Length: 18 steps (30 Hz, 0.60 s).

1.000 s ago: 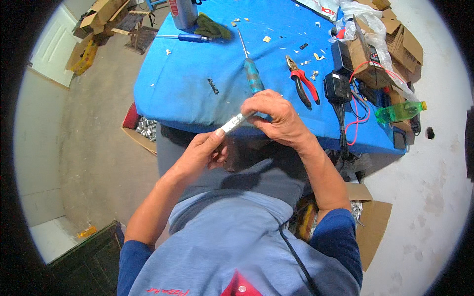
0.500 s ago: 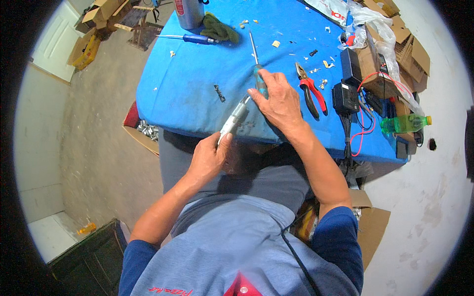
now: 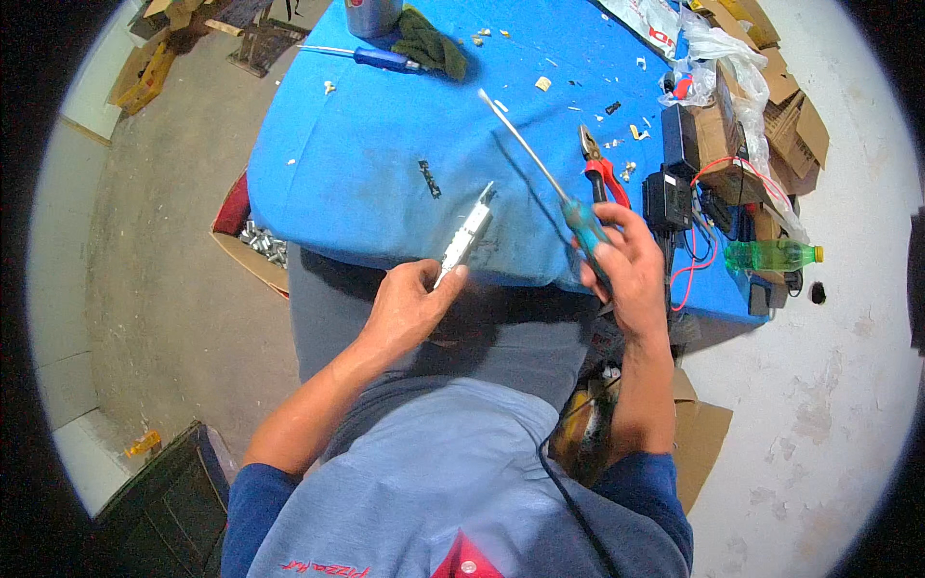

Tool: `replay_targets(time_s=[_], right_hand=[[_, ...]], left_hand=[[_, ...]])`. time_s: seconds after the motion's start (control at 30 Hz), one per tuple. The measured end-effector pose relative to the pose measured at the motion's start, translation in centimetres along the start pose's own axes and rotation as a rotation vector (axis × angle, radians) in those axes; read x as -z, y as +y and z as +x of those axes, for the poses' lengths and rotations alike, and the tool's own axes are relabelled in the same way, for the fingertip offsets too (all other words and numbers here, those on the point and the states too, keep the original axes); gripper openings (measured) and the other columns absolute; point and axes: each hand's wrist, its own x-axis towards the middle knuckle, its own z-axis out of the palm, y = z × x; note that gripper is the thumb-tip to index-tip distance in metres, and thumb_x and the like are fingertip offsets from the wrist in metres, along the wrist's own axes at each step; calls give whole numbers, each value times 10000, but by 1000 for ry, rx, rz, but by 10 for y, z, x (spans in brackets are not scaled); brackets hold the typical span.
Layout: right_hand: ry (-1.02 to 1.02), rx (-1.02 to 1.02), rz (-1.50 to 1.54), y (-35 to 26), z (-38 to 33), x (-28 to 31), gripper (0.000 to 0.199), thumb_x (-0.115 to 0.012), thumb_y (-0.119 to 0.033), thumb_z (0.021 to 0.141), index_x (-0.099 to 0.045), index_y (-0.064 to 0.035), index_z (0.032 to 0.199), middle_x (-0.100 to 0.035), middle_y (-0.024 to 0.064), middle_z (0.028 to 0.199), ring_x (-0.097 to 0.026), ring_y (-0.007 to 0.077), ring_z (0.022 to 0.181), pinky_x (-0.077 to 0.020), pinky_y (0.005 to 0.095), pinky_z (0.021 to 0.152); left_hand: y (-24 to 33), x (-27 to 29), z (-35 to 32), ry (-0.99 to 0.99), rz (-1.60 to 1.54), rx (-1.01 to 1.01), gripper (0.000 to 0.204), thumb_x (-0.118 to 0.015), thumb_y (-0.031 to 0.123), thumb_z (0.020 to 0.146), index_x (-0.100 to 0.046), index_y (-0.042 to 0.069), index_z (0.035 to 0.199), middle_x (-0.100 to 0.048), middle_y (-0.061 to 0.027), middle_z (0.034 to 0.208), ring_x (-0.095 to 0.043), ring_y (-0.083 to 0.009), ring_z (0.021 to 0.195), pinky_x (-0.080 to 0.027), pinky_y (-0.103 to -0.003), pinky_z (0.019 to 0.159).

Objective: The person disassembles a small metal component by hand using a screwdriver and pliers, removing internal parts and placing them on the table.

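Observation:
My left hand [image 3: 410, 301] is closed round the near end of a slim white part [image 3: 464, 236] with a narrow metal tip, over the table's front edge. What kind of part it is, I cannot make out. To its right, my right hand [image 3: 631, 265] grips a screwdriver [image 3: 581, 220] by its teal handle. Its long shaft points up and left, above the cloth, apart from the white part. Just beyond the right hand lie red-handled pliers [image 3: 599, 169]. A small black piece [image 3: 429, 179] lies on the cloth beyond the left hand.
A blue cloth [image 3: 347, 202] covers the table. At its far left are a blue-handled screwdriver [image 3: 385, 60], a dark green cloth [image 3: 431, 43] and a metal canister [image 3: 372, 14]. Black adapters [image 3: 667, 197], wires and a green bottle [image 3: 771, 255] stand right; a box of metal pieces [image 3: 262, 243] sits below left.
My right hand has moved right, away from the white part's tip, and lifted the teal screwdriver off the cloth, its shaft now slanting left. My left hand still holds the white part.

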Motion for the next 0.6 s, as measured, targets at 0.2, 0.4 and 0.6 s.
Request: replay_targets(time_s=[0.2, 0.4, 0.6], right_hand=[[116, 25, -96, 18, -68, 38, 377, -702, -157, 859, -597, 6, 1182, -667, 90, 878, -607, 89, 658, -427, 204, 497], [36, 50, -321, 19, -105, 48, 334, -761, -158, 800, -683, 32, 1063, -695, 131, 976, -661, 198, 911, -503, 310, 831], [-16, 245, -439, 14, -101, 34, 295, -742, -57, 769, -690, 32, 1045, -691, 160, 978, -673, 247, 886, -518, 325, 810]], left_hand=[[-7, -7, 0, -18, -35, 17, 520, -610, 441, 913, -646, -61, 786, -549, -115, 590, -503, -155, 574, -433, -383, 563], [0, 0, 0, -76, -99, 46, 479, -618, 438, 941, -612, -8, 764, -536, -4, 633, -462, -79, 601, -389, -291, 525], [9, 3, -1, -141, -243, 89, 504, -566, 503, 958, -547, 71, 700, -473, 27, 609, -401, -67, 564, -300, -263, 507]])
